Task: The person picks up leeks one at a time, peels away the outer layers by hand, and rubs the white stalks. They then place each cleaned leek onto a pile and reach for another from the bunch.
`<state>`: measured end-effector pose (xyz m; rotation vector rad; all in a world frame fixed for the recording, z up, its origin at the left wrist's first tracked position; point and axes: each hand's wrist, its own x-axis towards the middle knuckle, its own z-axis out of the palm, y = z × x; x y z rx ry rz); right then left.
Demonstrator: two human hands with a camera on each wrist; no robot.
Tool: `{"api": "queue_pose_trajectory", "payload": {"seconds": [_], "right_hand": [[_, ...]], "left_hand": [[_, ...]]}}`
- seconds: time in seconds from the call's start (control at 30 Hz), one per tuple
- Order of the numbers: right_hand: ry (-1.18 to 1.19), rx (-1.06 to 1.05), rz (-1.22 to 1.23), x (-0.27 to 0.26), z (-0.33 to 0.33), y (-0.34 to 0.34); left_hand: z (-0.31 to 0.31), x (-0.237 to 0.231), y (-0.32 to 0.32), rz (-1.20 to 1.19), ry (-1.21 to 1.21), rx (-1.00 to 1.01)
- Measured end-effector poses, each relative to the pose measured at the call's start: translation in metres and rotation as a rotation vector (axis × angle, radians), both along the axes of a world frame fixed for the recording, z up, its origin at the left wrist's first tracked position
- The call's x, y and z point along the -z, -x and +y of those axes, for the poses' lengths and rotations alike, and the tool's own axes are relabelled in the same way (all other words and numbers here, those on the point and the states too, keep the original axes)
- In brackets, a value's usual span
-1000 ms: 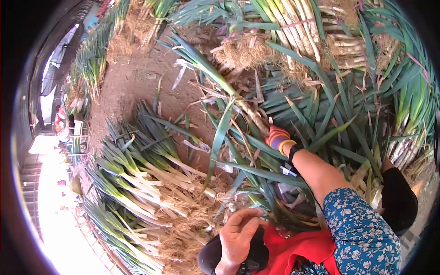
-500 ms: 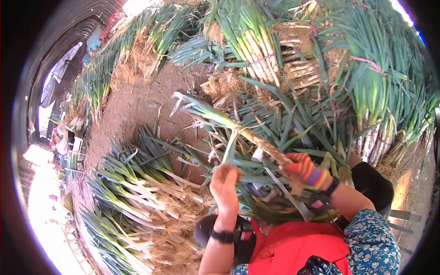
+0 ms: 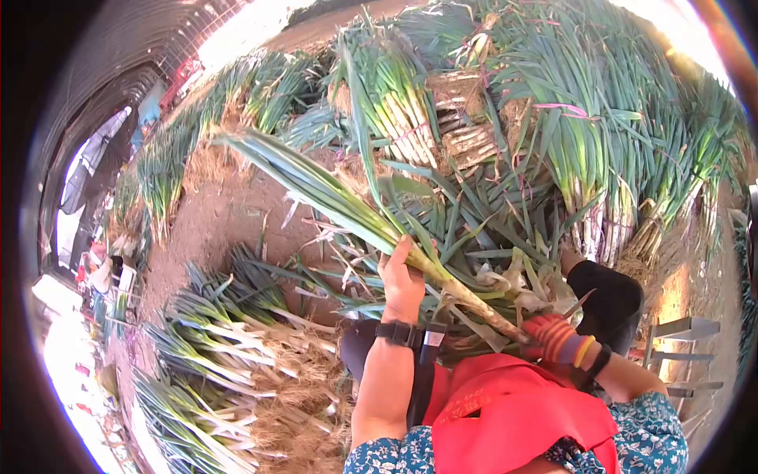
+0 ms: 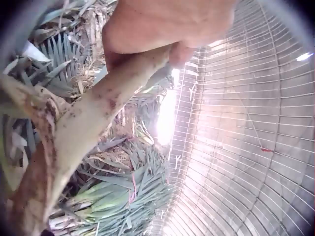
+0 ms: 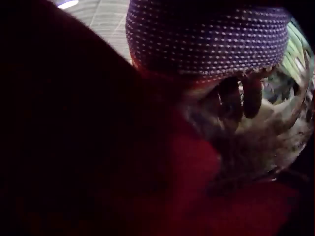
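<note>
the leek (image 3: 478, 302) slants between the hands, its stalk gripped by the left hand (image 3: 403, 278), its lower end grasped by the gloved right hand (image 3: 557, 340). loose leeks (image 3: 217, 341) lie left of the left hand, bundled leeks (image 3: 588, 162) beyond both.

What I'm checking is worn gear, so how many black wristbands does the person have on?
2: one wristband below the left hand that grips the leek, the other wristband behind the striped glove. The forearms show no others.
</note>
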<state>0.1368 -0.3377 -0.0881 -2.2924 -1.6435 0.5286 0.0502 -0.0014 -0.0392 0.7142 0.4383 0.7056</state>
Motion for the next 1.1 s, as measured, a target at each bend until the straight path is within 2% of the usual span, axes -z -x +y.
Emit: {"api": "queue_pose_trajectory", "payload": {"seconds": [0.03, 0.13, 0.17, 0.23, 0.3, 0.37, 0.4, 0.43, 0.47, 0.5, 0.57, 0.6, 0.63, 0.7, 0.73, 0.8, 0.83, 0.9, 0.97, 1.03, 1.07, 1.1], "right_hand": [[0.038, -0.01, 0.016, -0.019, 0.025, 0.001], [-0.253, 0.048, 0.078, -0.037, 0.101, -0.013], [-0.372, 0.053, 0.13, -0.045, 0.126, -0.016], [-0.592, -0.026, 0.431, -0.064, 0.176, -0.019], [-0.892, -0.277, -0.555, -0.059, 0.219, -0.024], [-0.669, -0.009, 0.784, -0.117, 0.238, -0.002], [-0.707, 0.136, 0.826, -0.116, 0.251, -0.005], [-0.74, 0.285, 0.867, -0.113, 0.259, -0.008], [-0.857, 0.198, 0.753, -0.121, 0.261, -0.013], [-0.857, 0.204, 0.751, -0.126, 0.264, -0.009], [-1.0, 0.358, 1.007, -0.133, 0.27, -0.002], [-1.176, 0.342, 1.007, -0.123, 0.275, -0.002], [-1.137, 0.419, 0.94, -0.119, 0.268, -0.007], [-1.103, 0.334, 1.262, -0.123, 0.259, -0.017], [-1.105, 0.341, 1.263, -0.124, 0.255, -0.017], [-1.029, 0.313, 1.423, -0.152, 0.246, -0.011], [-1.034, 0.318, 1.417, -0.152, 0.248, -0.015], [-0.899, 0.259, 0.852, -0.145, 0.257, -0.02], [-0.906, 0.33, 0.918, -0.145, 0.256, -0.02], [-0.87, 0.428, 0.826, -0.151, 0.25, -0.019], [-0.76, 0.528, 0.718, -0.149, 0.254, -0.025], [-0.761, 0.532, 0.724, -0.144, 0.251, -0.028]], "left_hand": [[0.0, -0.007, 0.005, -0.002, -0.017, 0.013], [-0.013, -0.05, 0.021, -0.139, -0.09, 0.104], [-0.014, -0.051, 0.024, -0.144, -0.098, 0.109], [-0.018, -0.051, 0.031, -0.095, -0.119, 0.106], [-0.011, -0.035, 0.036, -0.063, -0.195, 0.174], [-0.009, -0.021, 0.04, 0.084, -0.539, 0.145], [-0.014, -0.03, 0.037, -0.001, -0.137, 0.183], [-0.019, -0.04, 0.04, -0.032, -0.09, 0.239], [-0.02, -0.034, 0.039, -0.019, -0.093, 0.235], [-0.019, -0.029, 0.038, -0.006, -0.1, 0.227], [-0.019, -0.025, 0.035, -0.009, -0.089, 0.187], [-0.02, -0.025, 0.034, -0.012, -0.075, 0.144], [-0.02, -0.026, 0.034, -0.017, -0.072, 0.143], [-0.023, -0.036, 0.037, -0.017, -0.042, 0.184], [-0.023, -0.035, 0.036, -0.004, -0.038, 0.177], [-0.021, -0.033, 0.036, -0.002, -0.061, 0.199], [-0.021, -0.032, 0.035, -0.001, -0.079, 0.219], [-0.021, -0.03, 0.033, -0.011, -0.089, 0.236], [-0.02, -0.028, 0.031, -0.025, -0.109, 0.247], [-0.02, -0.024, 0.03, -0.004, -0.067, 0.302], [-0.023, -0.027, 0.028, 0.003, -0.074, 0.295], [-0.027, -0.029, 0.028, 0.01, -0.075, 0.298]]}}
